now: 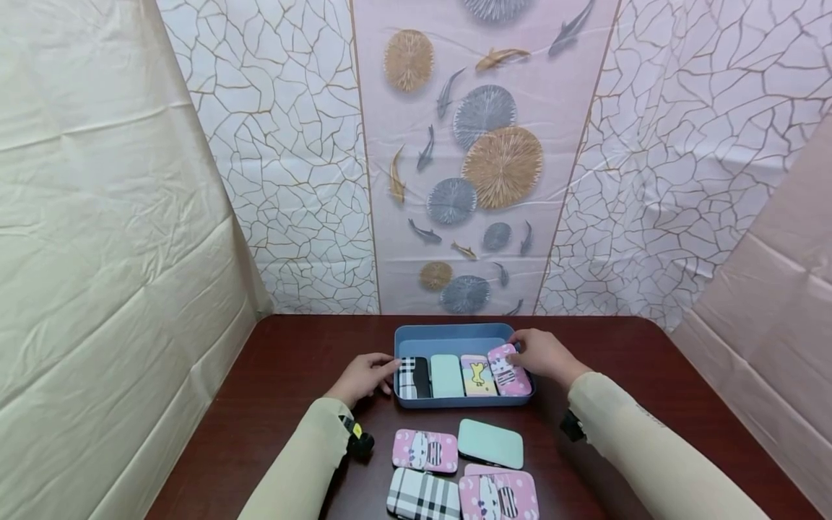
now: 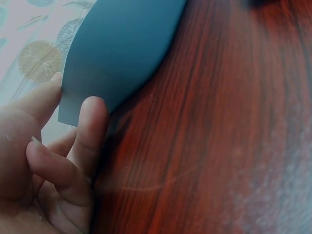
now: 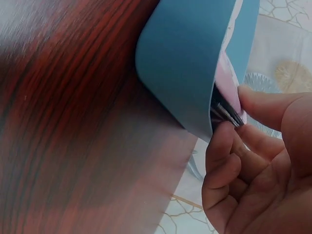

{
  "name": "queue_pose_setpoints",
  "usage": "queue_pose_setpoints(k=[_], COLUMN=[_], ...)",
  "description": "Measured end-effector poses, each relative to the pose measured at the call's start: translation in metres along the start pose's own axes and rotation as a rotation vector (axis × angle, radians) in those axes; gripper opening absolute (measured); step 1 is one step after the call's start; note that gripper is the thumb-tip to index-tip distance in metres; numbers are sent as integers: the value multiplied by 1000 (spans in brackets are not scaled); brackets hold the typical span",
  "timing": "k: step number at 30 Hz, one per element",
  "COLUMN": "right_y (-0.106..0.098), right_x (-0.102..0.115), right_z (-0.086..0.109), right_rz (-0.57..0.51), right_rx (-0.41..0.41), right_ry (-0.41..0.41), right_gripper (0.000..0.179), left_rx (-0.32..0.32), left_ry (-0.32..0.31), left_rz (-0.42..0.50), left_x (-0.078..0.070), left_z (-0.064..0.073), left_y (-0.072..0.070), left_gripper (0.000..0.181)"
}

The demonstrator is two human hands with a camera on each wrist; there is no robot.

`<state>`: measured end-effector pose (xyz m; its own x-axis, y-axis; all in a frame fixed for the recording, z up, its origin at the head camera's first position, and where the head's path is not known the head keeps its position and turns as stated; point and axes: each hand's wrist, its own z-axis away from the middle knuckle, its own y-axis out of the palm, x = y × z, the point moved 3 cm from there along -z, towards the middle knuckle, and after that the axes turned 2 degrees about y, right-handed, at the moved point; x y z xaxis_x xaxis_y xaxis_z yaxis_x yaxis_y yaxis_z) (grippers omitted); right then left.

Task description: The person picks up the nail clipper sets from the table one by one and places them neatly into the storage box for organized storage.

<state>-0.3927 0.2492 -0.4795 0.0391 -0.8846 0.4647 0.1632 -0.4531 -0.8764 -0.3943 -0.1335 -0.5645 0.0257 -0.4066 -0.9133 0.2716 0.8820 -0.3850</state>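
Observation:
A blue rectangular box (image 1: 416, 402) holds a row of flat small cases. My left hand (image 1: 365, 377) grips its left wall, with one finger over the rim and another against the outer wall (image 2: 122, 44). At the row's right end, my right hand (image 1: 542, 354) pinches a pink case (image 1: 508, 372) with a cartoon print between thumb and fingers. That case leans beside the right wall, and its dark edge (image 3: 225, 111) shows in the right wrist view. Left of it lie a yellow giraffe case (image 1: 479, 375), a mint case (image 1: 447, 375) and a black-and-white plaid case (image 1: 407, 379).
In front of the box on the dark red table (image 1: 292, 426) lie a pink case (image 1: 425, 451), a mint case (image 1: 490, 443), a plaid case (image 1: 424, 495) and another pink case (image 1: 499, 495) on top of a further pink one. Patterned cloth (image 1: 312, 238) hangs behind the table.

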Motion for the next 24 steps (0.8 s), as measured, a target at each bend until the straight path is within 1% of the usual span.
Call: queue_pose_setpoints(k=[6, 12, 15, 20, 24], right_y=[0, 0, 0, 3, 4], right_x=[1, -3, -3, -1, 2], right_z=[0, -1, -2, -4, -2], right_rz=[7, -67, -74, -32, 55], right_rx=[-7, -1, 8, 12, 0], right_ry=[0, 32, 25, 28, 32], right_gripper=[41, 40, 40, 40, 42], left_rx=[-3, 3, -1, -9, -8], left_ry=[1, 1, 2, 4, 5], left_rz=[-3, 1, 2, -10, -23], left_x=[-2, -1, -1, -2, -2], left_z=[1, 1, 2, 1, 1], left_y=[-1, 0, 0, -1, 0], left_gripper=[59, 61, 60, 57, 58])
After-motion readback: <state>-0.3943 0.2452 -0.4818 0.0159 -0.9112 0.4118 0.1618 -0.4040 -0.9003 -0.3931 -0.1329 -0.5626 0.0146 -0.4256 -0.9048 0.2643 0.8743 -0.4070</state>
